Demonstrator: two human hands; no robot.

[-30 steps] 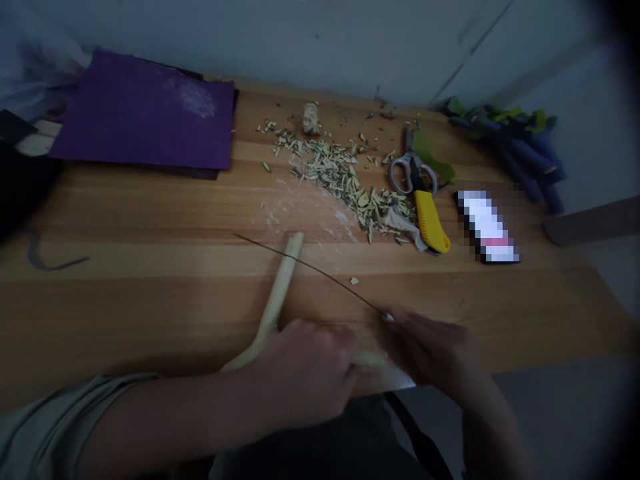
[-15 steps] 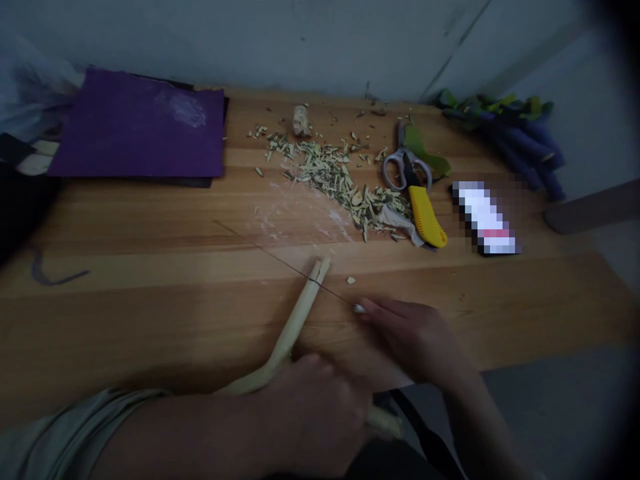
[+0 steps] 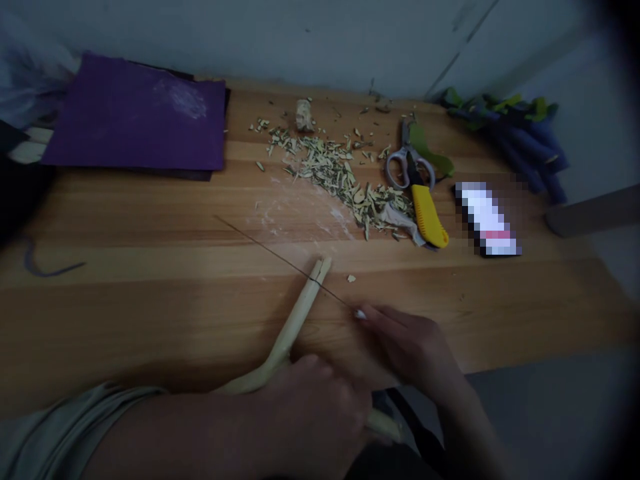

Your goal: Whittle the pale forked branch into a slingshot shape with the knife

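A: Where is the peeled forked stick lying?
B: Over the near edge of the worktop, one prong pointing away and slightly right.
A: Who's holding it?
B: The left hand; its fingers are wrapping firmly around the stick, leaving one end poking out to the right.
A: And the right hand?
B: It's hovering right of that prong, fingers pinching one end of a thin wire. The wire is crossing the prong just below its tip, roughly square to its long axis. I can't tell whether it's circling fully.
A: Which hand is nearer that crossing?
B: The right, slightly.
A: Farther out?
B: Wood shavings are lying beyond the stick's tip, scissors beyond and rightward, a purple sheet beyond and leftward.
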